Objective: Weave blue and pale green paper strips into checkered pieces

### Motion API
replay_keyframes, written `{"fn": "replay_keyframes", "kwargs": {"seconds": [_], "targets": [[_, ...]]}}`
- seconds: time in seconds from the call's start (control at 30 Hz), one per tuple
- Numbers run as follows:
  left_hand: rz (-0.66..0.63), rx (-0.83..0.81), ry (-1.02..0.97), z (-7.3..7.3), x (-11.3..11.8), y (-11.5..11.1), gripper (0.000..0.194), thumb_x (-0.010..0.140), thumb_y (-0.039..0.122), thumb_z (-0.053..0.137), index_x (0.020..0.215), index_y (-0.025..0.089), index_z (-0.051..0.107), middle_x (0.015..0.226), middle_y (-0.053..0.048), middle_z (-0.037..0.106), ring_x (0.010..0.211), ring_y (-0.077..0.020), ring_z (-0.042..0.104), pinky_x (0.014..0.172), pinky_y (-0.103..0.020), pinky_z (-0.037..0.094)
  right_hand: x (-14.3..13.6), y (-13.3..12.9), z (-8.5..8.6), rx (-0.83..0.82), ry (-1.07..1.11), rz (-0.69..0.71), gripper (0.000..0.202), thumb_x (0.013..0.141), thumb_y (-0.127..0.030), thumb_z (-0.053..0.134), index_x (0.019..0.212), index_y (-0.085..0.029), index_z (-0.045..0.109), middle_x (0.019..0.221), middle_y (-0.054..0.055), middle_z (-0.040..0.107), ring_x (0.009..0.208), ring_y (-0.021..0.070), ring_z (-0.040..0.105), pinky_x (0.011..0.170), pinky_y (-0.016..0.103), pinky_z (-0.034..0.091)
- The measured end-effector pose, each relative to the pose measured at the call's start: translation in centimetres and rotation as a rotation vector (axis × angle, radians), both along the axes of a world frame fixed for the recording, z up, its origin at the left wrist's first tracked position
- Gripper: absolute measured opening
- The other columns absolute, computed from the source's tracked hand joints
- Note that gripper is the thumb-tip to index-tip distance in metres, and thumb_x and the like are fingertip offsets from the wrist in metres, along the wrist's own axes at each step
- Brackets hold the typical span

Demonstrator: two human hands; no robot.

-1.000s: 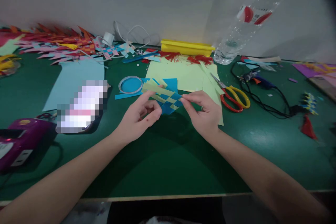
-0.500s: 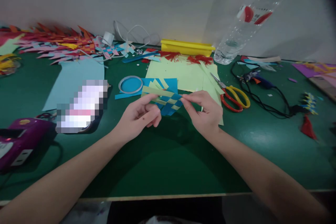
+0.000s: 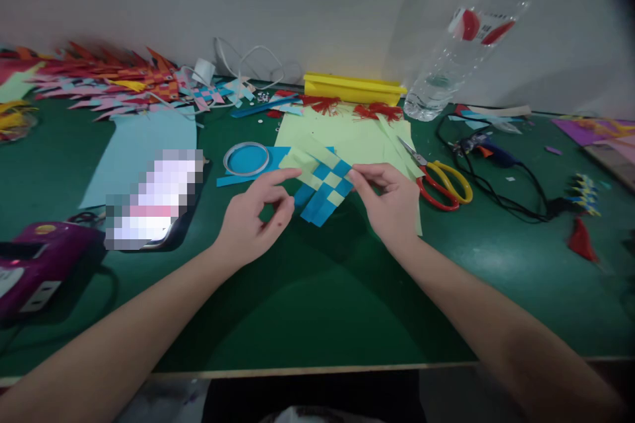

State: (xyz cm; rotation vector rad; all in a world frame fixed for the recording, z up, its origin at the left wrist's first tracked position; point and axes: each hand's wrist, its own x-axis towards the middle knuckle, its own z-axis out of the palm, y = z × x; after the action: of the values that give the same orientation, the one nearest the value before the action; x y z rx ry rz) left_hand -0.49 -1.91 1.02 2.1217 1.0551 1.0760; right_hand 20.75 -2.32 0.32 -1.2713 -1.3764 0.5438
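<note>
A woven piece of blue and pale green paper strips [image 3: 327,184] hangs tilted above the green table, with a checked middle and loose strip ends at its left and lower sides. My right hand [image 3: 389,201] pinches its right corner between thumb and forefinger. My left hand [image 3: 258,215] is just left of the piece, thumb and forefinger apart and the other fingers curled; it holds nothing that I can see. Behind the piece lie blue paper [image 3: 285,157] and a pale green sheet [image 3: 347,132]. A roll of tape [image 3: 247,158] rests on the blue paper.
Red and yellow scissors [image 3: 446,186] lie right of my right hand. A clear bottle [image 3: 446,73] stands by the wall. At left are a phone [image 3: 153,201] and a purple power box [image 3: 44,264]. A black cord [image 3: 520,188] and a red tassel [image 3: 581,240] are at right.
The woven piece has turned so its checked face shows more fully. My left hand has come away from it and its fingers have parted; my right hand keeps its pinch.
</note>
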Motion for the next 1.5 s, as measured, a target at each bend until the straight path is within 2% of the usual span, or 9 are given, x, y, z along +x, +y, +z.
{"fn": "replay_keyframes", "kwargs": {"seconds": [0.13,0.27,0.63,0.7,0.8,0.97,1.1,1.37,1.5], "targets": [[0.098,0.201,0.237,-0.3,-0.3,0.9,0.021,0.088,0.023,0.047,0.102,0.018,0.062,0.068,0.001,0.063,0.057,-0.0116,0.054,0.061,-0.024,0.043,0.5,0.8,-0.6,-0.244,0.079,0.081,0.023,0.079,-0.037,0.064,0.090,-0.018,0.067,0.077,0.004,0.071,0.060,0.0136,0.065,0.060,0.030,0.058],[0.018,0.286,0.406,-1.0,-0.2,1.5,0.018,0.089,0.024,0.047,0.089,0.018,0.064,0.072,-0.001,0.064,0.068,-0.0150,0.057,0.072,-0.029,0.042,0.8,1.3,-1.3,-0.356,0.016,0.147,0.027,0.079,-0.040,0.062,0.093,-0.017,0.066,0.072,0.004,0.069,0.053,0.0132,0.063,0.051,0.028,0.054],[-0.089,0.184,0.598,-1.4,-0.2,1.9,0.033,0.084,0.048,0.055,0.101,0.021,0.061,0.090,-0.005,0.062,0.088,-0.0232,0.057,0.082,-0.039,0.038,1.5,1.6,-1.9,-0.116,-0.775,0.102,0.030,0.088,-0.040,0.049,0.102,-0.019,0.065,0.049,-0.004,0.056,0.044,0.0126,0.052,0.047,0.026,0.036],[-0.084,0.171,0.609,-1.3,-0.2,1.9,0.039,0.081,0.051,0.058,0.105,0.021,0.058,0.103,-0.006,0.061,0.098,-0.0264,0.055,0.086,-0.041,0.036,2.1,1.8,-1.6,-0.055,-0.764,0.098,0.029,0.087,-0.039,0.051,0.102,-0.019,0.065,0.056,-0.002,0.060,0.050,0.0130,0.056,0.052,0.026,0.041],[-0.093,0.164,0.631,-1.2,-0.1,1.6,0.046,0.078,0.053,0.061,0.112,0.022,0.054,0.116,-0.008,0.057,0.108,-0.0291,0.050,0.091,-0.044,0.034,3.1,2.3,-1.0,0.018,-0.661,0.329,0.030,0.086,-0.040,0.056,0.108,-0.022,0.062,0.087,0.002,0.069,0.076,0.0147,0.063,0.070,0.029,0.050],[-0.106,0.133,0.686,-1.5,0.1,1.1,0.056,0.074,0.059,0.061,0.115,0.023,0.049,0.124,-0.010,0.052,0.116,-0.0310,0.043,0.093,-0.046,0.033,4.0,2.9,-0.8,-0.033,-0.668,0.573,0.061,0.070,-0.054,0.070,0.121,-0.025,0.055,0.124,0.007,0.059,0.119,0.0261,0.050,0.099,0.046,0.042],[-0.098,0.121,0.701,-1.7,-0.1,1.2,0.055,0.074,0.058,0.062,0.112,0.022,0.049,0.123,-0.011,0.053,0.116,-0.0315,0.043,0.093,-0.046,0.033,4.2,2.9,-0.8,-0.074,-0.704,0.627,0.072,0.063,-0.057,0.073,0.124,-0.026,0.052,0.126,0.007,0.058,0.122,0.0287,0.047,0.102,0.051,0.037],[-0.135,0.138,0.688,-1.2,-0.8,1.9,0.042,0.082,0.045,0.057,0.116,0.022,0.049,0.119,-0.008,0.057,0.114,-0.0288,0.048,0.098,-0.045,0.029,4.6,3.0,-0.2,-0.072,-0.730,0.686,0.060,0.068,-0.053,0.071,0.119,-0.025,0.057,0.119,0.006,0.062,0.115,0.0254,0.052,0.098,0.047,0.042],[-0.129,0.140,0.665,-1.2,-0.6,1.8,0.045,0.080,0.049,0.058,0.115,0.022,0.050,0.118,-0.009,0.058,0.113,-0.0298,0.048,0.097,-0.046,0.030,4.4,2.9,-0.3,-0.023,-0.757,0.669,0.054,0.070,-0.052,0.070,0.116,-0.024,0.059,0.115,0.006,0.063,0.112,0.0250,0.054,0.099,0.047,0.040]]}}
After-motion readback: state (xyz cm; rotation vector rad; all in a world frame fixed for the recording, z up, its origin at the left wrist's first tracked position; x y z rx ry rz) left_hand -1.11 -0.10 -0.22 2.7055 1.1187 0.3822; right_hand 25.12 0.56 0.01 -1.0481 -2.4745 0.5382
